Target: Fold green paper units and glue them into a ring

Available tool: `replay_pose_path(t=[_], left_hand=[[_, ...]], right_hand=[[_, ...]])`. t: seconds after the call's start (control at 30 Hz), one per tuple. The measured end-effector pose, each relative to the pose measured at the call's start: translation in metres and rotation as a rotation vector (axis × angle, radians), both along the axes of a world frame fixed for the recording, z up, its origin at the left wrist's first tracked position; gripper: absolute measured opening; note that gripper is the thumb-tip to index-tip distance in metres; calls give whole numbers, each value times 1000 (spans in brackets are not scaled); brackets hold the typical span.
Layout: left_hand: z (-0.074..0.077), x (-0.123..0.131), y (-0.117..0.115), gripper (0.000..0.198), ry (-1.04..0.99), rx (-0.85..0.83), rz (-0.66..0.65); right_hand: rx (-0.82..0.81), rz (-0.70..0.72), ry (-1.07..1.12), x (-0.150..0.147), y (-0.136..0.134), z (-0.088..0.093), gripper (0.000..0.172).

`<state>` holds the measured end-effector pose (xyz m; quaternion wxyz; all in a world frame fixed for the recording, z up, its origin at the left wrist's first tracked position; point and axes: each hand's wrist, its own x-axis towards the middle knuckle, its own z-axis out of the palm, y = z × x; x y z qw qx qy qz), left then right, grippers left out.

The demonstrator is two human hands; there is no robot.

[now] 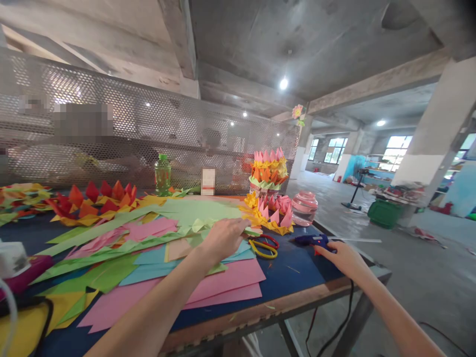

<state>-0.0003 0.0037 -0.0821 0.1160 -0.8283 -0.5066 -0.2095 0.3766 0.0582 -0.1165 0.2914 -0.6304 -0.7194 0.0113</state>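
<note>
On the right of the table, my right hand (340, 255) is closed around the back of a dark blue glue gun (311, 240), with a red-orange trigger under the fingers. My left hand (227, 235) is over the paper pile with its fingers bent down and together; what they hold, if anything, is hidden. Beneath and around that hand lie pale green paper (193, 210), light blue sheets (156, 270) and pink sheets (230, 282). Scissors (265, 254) with yellow and red handles rest between my two hands.
A stack of folded-paper rings (268, 171) and a pink-lidded clear jar (305, 208) stand at the back right. A red-orange paper ring (91, 201), a green bottle (162, 176) and a perforated metal screen (148, 124) are farther back. A black cord (347, 302) hangs over the table's front edge.
</note>
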Motion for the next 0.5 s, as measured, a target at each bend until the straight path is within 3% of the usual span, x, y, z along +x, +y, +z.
replay_pose_path(t=[0.1,0.17,0.23,0.37,0.5], left_hand=[[0,-1,0,25,-4,-7,17],[0,-1,0,25,-6,-12,22],[0,-1,1,25,-10,-17,25],[1,-3,2,26,-23,-19,37],[7,-8,1,30,-38,-13,55]], right_hand=[[170,-73,-36,-11,-14,5,42],[264,-31,-40,-29,-29,10,43],[276,146,-43,-59,-46,13,38],[106,637,-95,-141,-83,19,16],[24,777,-111,-216,-94,19,16]])
